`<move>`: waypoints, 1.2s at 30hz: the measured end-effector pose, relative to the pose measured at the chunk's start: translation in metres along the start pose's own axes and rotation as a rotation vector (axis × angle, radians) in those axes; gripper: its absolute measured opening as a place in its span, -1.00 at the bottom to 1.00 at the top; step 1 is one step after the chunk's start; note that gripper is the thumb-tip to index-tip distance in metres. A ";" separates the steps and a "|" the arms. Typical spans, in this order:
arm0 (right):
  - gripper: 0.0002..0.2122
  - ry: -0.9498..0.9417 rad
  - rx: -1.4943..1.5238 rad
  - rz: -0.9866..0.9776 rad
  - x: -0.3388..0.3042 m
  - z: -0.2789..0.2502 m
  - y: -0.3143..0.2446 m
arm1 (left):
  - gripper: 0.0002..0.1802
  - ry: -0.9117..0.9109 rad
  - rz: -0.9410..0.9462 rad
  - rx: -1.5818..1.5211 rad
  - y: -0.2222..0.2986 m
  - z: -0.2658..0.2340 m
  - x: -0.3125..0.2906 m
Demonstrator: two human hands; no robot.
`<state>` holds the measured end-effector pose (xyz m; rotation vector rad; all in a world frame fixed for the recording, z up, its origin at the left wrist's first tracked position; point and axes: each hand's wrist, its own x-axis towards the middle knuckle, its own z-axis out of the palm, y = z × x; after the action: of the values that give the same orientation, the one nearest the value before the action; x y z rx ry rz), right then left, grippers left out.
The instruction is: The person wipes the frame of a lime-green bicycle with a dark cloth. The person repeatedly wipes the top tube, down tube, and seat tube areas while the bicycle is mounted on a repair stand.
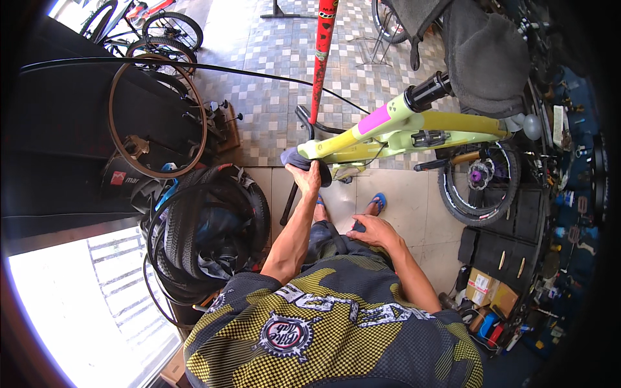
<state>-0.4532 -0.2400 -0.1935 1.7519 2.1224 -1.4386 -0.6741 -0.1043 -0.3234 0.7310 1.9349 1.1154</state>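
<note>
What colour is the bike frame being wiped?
Yellow-green bike frame with a pink patch, clearest in the head view.

Bike frame lime-yellow w/ pink patch; rag dk blue; sandals blue.

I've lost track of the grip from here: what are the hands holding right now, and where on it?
The left hand holds a dark cloth pressed against the end of the yellow bike frame. The right hand holds nothing; it rests on the person's thigh.
</note>
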 end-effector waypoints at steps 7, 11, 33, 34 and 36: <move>-0.29 0.006 -0.019 0.010 -0.003 -0.008 -0.009 | -0.62 0.159 0.098 -0.294 -0.044 -0.009 0.043; -0.27 0.025 -0.001 0.034 -0.010 0.001 0.007 | -0.71 0.096 -0.297 -0.563 -0.046 -0.063 0.064; -0.44 0.448 0.317 -0.007 -0.042 -0.028 0.156 | -0.30 -1.080 -0.424 0.161 -0.001 0.072 -0.121; -0.44 0.476 0.312 0.027 -0.052 -0.029 0.173 | -0.37 -0.930 -0.441 0.163 -0.016 0.084 -0.118; -0.43 0.523 0.291 0.140 -0.074 -0.030 0.210 | -0.29 -0.844 -0.515 0.200 -0.029 0.104 -0.110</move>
<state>-0.2457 -0.2900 -0.2640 2.5708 2.0050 -1.4290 -0.5309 -0.1564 -0.3457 0.6129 1.3717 0.2192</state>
